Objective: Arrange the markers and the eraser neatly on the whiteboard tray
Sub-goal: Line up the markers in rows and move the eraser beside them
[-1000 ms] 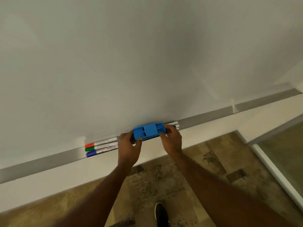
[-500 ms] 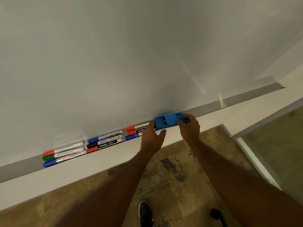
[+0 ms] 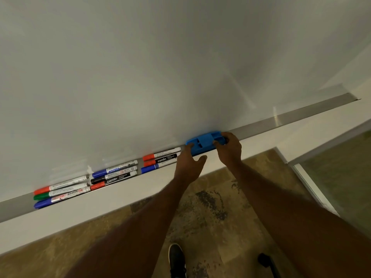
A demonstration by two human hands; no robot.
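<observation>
A blue eraser (image 3: 203, 142) lies lengthwise on the metal whiteboard tray (image 3: 291, 119), right of the markers. My left hand (image 3: 187, 165) touches its left end with fingertips, thumb spread below. My right hand (image 3: 228, 149) grips its right end. Three groups of markers lie in rows on the tray: red, green and blue capped markers (image 3: 60, 192) at the left, blue, black and red ones (image 3: 114, 175) in the middle, two red and a blue one (image 3: 160, 160) beside my left hand.
The whiteboard (image 3: 160, 67) fills the upper view. A white ledge (image 3: 100, 201) runs under the tray. To the right the tray ends near a glass partition (image 3: 341, 167). Below is patterned floor with my shoe (image 3: 176, 259).
The eraser and both hands have slid right along the tray, uncovering the rightmost group of markers. The view has turned, so more markers show at the left.
</observation>
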